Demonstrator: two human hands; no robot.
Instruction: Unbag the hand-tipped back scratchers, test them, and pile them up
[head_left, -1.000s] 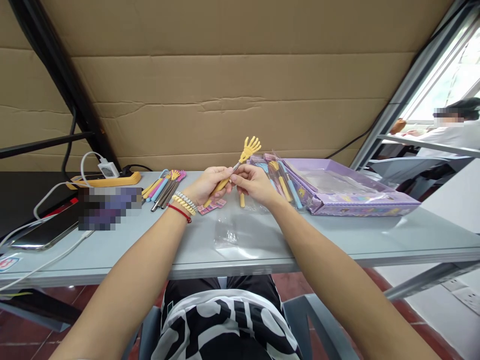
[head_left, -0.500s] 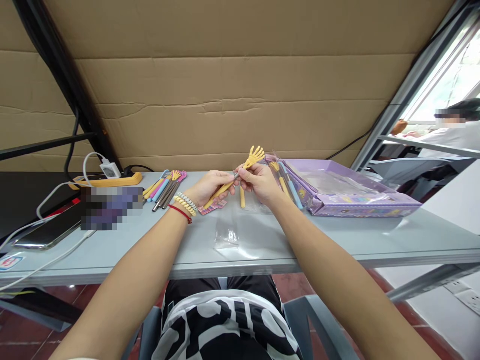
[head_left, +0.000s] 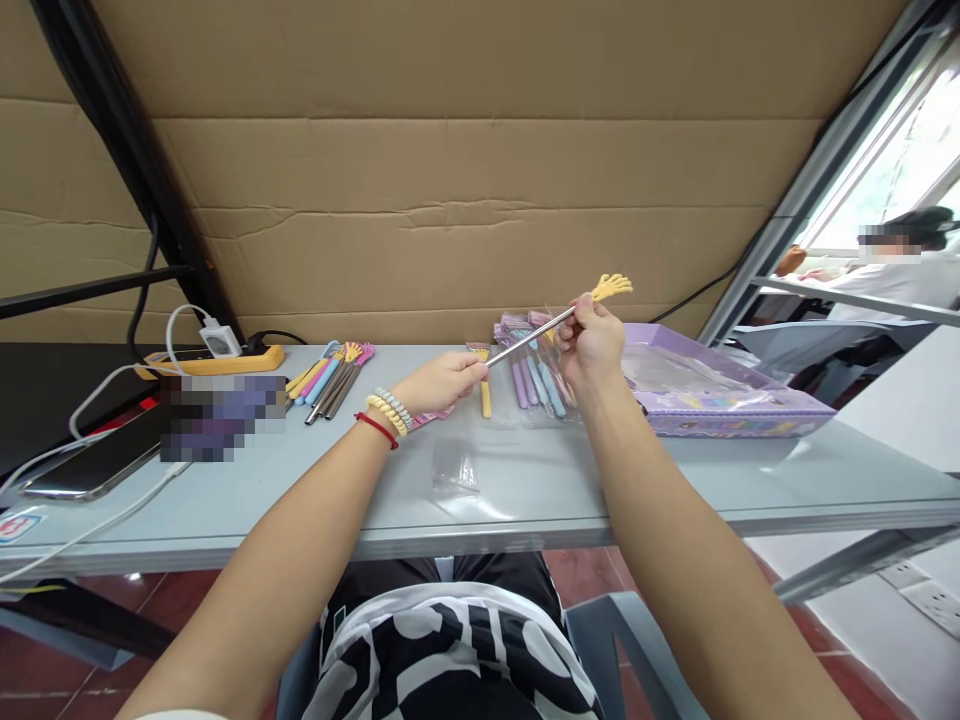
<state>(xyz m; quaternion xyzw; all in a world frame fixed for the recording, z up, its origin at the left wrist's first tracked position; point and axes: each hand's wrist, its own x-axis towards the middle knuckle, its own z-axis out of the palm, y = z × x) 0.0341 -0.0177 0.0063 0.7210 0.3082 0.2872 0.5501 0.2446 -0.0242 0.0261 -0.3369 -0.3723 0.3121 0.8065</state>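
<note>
A telescopic back scratcher (head_left: 531, 336) with a yellow hand-shaped head is stretched between my hands, its metal rod slanting up to the right. My left hand (head_left: 442, 384) is closed round its lower end, hiding the handle. Just below the yellow head, the fingers of my right hand (head_left: 592, 345) pinch the rod. Beneath the rod lies another yellow back scratcher (head_left: 485, 390) in clear wrapping. Several wrapped purple and blue ones (head_left: 536, 375) lie beside my right hand. A clear plastic bag (head_left: 455, 465) rests on the desk nearer me.
Unwrapped back scratchers (head_left: 330, 380) lie grouped to the left. A purple box (head_left: 735, 410) with clear plastic inside stands at right. A phone (head_left: 97, 465), white cables and a yellow power strip (head_left: 259, 360) are at far left. Cardboard (head_left: 465, 220) backs the desk; another person sits beyond the frame.
My right hand has moved right and up with the yellow head, drawing the metal rod out long. My left hand has shifted slightly right. The wrapped back scratchers behind are now uncovered.
</note>
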